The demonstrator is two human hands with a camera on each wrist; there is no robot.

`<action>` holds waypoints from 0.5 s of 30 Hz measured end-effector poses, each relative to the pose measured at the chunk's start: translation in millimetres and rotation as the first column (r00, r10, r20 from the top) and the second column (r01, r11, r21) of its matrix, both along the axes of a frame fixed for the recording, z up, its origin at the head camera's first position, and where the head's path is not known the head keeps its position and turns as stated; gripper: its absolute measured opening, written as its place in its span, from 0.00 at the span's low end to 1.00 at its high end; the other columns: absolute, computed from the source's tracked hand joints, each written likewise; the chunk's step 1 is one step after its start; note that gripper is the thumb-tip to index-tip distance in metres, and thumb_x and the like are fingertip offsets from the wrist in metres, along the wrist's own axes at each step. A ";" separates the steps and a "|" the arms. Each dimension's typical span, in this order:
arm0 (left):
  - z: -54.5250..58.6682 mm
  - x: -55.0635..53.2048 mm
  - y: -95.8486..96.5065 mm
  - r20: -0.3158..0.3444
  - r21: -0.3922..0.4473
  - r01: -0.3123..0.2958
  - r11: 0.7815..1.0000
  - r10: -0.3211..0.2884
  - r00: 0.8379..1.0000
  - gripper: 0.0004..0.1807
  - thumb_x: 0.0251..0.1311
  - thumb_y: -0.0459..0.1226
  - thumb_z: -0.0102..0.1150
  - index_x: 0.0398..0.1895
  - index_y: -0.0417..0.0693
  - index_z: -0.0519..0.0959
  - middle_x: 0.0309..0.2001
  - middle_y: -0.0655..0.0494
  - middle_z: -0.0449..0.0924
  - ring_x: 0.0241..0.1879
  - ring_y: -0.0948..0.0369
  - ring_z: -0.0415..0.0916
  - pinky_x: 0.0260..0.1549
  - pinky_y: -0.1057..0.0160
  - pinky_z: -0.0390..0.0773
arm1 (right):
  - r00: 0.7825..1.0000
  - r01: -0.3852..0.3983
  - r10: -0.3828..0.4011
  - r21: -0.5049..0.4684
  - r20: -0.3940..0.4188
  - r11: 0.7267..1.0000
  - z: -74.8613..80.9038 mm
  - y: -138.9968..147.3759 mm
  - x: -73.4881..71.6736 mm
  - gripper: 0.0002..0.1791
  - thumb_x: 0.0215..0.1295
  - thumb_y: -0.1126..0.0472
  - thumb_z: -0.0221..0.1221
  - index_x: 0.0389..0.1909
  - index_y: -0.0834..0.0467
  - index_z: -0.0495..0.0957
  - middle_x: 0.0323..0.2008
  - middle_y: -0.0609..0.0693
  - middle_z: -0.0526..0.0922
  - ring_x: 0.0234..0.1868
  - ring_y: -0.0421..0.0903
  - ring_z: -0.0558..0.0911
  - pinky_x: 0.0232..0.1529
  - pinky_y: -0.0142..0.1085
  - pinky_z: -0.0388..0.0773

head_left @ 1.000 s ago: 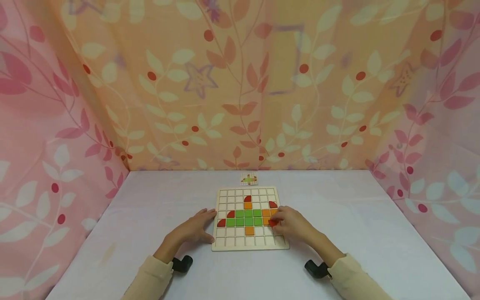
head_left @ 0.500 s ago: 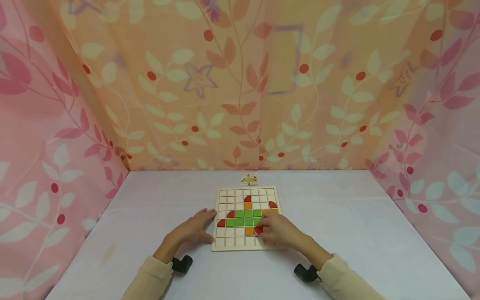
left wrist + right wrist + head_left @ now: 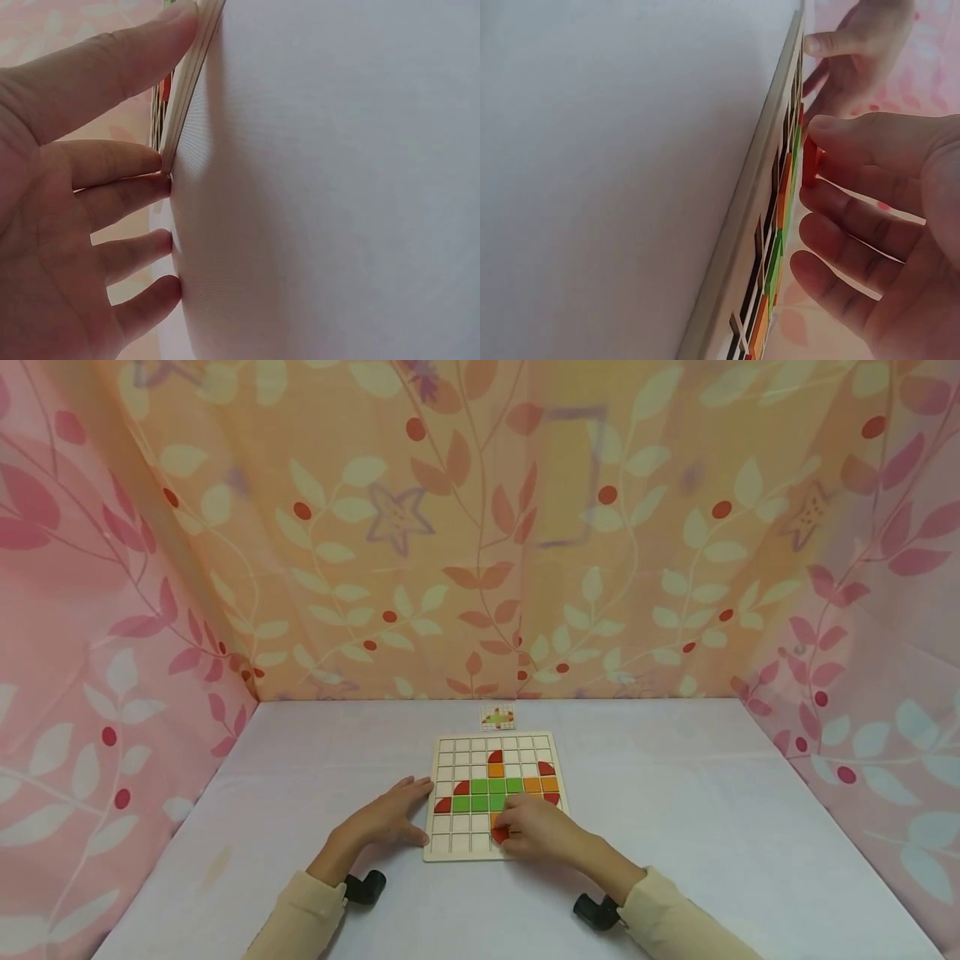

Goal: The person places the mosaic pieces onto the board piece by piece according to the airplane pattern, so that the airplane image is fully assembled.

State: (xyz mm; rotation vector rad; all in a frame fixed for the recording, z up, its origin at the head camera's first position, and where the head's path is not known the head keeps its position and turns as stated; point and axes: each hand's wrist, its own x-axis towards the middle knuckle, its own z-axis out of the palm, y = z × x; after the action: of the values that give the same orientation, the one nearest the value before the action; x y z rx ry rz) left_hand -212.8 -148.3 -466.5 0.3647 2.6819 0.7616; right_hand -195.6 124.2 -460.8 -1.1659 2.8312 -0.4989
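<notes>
A square wooden grid board lies on the table with green squares, orange squares and red quarter-round pieces in its cells. My right hand pinches a red quarter-round piece between thumb and fingers, over the board's near part. Partly behind those fingers is an orange square. In the right wrist view the red piece stands on edge between thumb and fingertips. My left hand rests at the board's left edge with fingers spread; in the left wrist view its thumb touches that edge.
A small card printed with a coloured grid pattern lies just behind the board. White cloth covers the table. Patterned fabric hangs at the back and both sides. Black devices sit on both wrists.
My right hand has moved left and slightly nearer with the red piece. At the board's right end, orange squares and a red piece now show uncovered. The left hand stays put.
</notes>
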 end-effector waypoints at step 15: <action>1.1 0.0 -0.3 -0.011 0.003 0.022 1.000 -0.022 1.000 0.48 0.45 0.37 0.75 0.72 0.41 0.63 0.74 0.49 0.59 0.77 0.45 0.46 0.71 0.41 0.53 | 0.998 -0.005 0.007 0.036 -0.057 0.999 -2.0 -4.1 4.1 0.10 0.52 0.62 0.68 0.37 0.54 0.87 0.31 0.41 0.77 0.34 0.35 0.72 0.36 0.25 0.73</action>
State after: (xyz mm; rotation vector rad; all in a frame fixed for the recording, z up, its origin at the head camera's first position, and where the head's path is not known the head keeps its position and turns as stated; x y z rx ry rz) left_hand -212.8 -148.6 -465.4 0.3990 2.6828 0.7593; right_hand -191.4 120.1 -462.8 -1.2013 2.8710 -0.4200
